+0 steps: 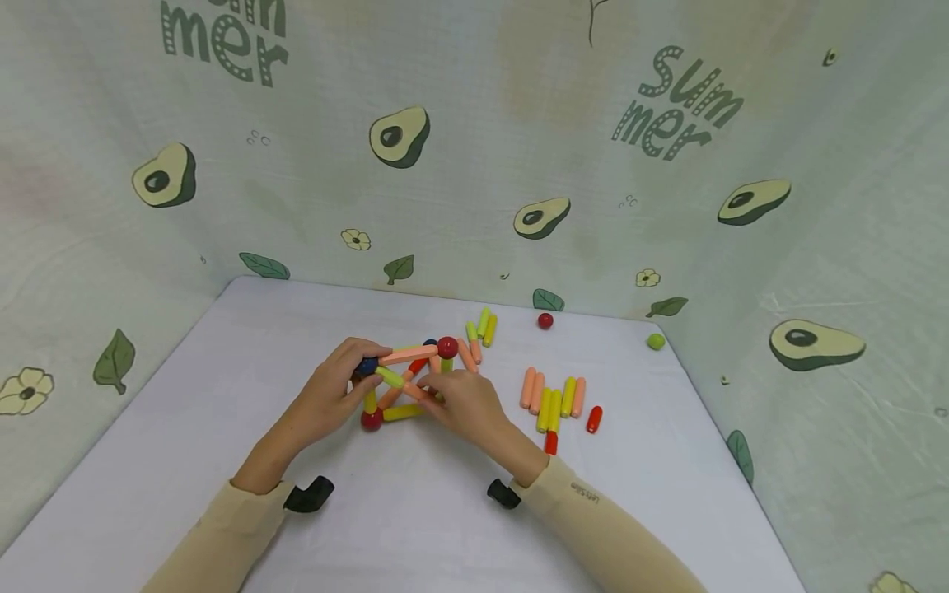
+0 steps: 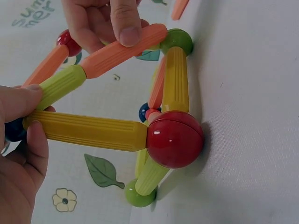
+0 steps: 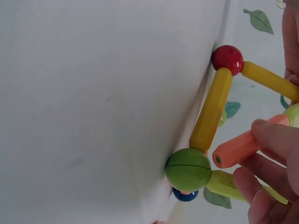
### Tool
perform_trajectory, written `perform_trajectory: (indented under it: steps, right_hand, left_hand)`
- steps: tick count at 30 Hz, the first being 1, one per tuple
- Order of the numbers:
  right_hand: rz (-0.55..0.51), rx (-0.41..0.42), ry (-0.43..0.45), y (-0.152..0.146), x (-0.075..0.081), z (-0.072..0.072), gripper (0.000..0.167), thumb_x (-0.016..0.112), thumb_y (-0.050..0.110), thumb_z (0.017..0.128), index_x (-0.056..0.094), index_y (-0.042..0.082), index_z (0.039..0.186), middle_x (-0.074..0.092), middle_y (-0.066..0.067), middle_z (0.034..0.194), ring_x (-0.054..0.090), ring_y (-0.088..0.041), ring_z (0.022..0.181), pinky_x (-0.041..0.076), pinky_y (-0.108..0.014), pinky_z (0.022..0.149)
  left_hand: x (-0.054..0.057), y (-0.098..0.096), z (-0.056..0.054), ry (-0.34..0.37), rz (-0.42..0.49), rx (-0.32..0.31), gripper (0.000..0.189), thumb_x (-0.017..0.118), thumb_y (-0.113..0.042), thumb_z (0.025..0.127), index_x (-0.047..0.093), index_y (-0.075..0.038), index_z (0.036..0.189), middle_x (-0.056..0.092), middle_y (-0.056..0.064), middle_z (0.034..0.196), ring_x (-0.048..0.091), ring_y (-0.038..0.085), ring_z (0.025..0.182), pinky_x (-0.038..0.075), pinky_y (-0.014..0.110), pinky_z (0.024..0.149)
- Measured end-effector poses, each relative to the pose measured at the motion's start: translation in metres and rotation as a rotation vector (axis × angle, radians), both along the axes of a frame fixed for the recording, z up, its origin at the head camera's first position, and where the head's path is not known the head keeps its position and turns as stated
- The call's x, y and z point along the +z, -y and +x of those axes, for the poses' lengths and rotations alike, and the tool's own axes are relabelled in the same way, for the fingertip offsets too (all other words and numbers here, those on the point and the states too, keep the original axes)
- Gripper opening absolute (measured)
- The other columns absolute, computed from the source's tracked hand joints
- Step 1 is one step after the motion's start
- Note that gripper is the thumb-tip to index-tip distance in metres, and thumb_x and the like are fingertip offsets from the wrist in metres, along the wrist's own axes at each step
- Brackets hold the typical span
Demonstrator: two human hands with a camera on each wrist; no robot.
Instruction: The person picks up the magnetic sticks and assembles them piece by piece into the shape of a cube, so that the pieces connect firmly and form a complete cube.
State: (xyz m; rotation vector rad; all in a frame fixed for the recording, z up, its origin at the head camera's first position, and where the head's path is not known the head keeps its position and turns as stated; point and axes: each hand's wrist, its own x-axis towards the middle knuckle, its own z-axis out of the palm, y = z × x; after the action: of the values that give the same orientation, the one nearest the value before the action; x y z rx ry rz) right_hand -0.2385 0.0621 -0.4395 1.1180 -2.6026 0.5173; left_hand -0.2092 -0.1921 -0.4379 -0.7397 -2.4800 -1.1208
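Likely brace-fitting, short of tabletop's [image 1: 385,527] far edge.
Left hand [image 1: 329,383] clamped round blue ball [image 1: 367,366], right hand [image 1: 470,403] pinching orange stick [image 3: 234,149]; next probably: free end onto green ball [image 3: 188,169].

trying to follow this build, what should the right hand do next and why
Probably ease the free end of the orange stick onto the green ball: the right hand pinches that stick, and its bare end sits close beside the ball, seemingly apart.

"summer" on the backdrop [image 1: 474,156] — twice, one cropped, "LetsSlim" — on right sleeve [image 1: 602,534]
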Motion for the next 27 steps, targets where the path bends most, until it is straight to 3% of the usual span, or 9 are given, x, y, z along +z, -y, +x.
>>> perform_trajectory:
  steps: [12,18,23,27]
  right_hand:
    - [-0.031,-0.035,0.002,0.007,-0.004,-0.005,0.022,0.087,0.020,0.091,0.080,0.015,0.112,0.075,0.004,0.084,0.058,-0.006,0.066,0.045,-0.011,0.060]
    - [-0.062,-0.031,0.030,0.002,-0.004,-0.002,0.016,0.084,0.019,0.094,0.079,0.014,0.108,0.076,0.003,0.088,0.062,-0.008,0.069,0.049,-0.013,0.064]
    - [-0.201,-0.073,0.102,-0.016,-0.003,0.003,0.009,0.082,0.014,0.095,0.076,0.010,0.100,0.075,0.001,0.090,0.067,-0.013,0.073,0.055,-0.018,0.067]
    - [-0.313,-0.150,0.245,-0.031,-0.007,-0.002,0.014,0.080,0.009,0.094,0.070,0.006,0.104,0.074,-0.005,0.096,0.071,-0.017,0.079,0.059,-0.024,0.072]
  left_hand:
    - [0.000,0.000,0.001,-0.015,-0.013,0.038,0.048,0.079,-0.002,0.094,0.062,-0.010,0.138,0.060,0.006,0.132,0.057,0.015,0.098,0.055,0.020,0.080]
    - [-0.003,-0.001,0.001,-0.021,-0.006,0.034,0.047,0.079,-0.002,0.094,0.062,-0.010,0.138,0.060,0.005,0.130,0.057,0.013,0.096,0.055,0.019,0.079]
    - [-0.002,-0.002,0.002,-0.028,0.000,0.022,0.046,0.078,-0.002,0.095,0.063,-0.010,0.138,0.060,0.004,0.130,0.056,0.012,0.094,0.055,0.019,0.079]
    - [-0.003,0.000,0.002,-0.029,0.002,0.021,0.046,0.078,-0.001,0.095,0.063,-0.010,0.138,0.060,0.004,0.130,0.057,0.012,0.095,0.054,0.018,0.080]
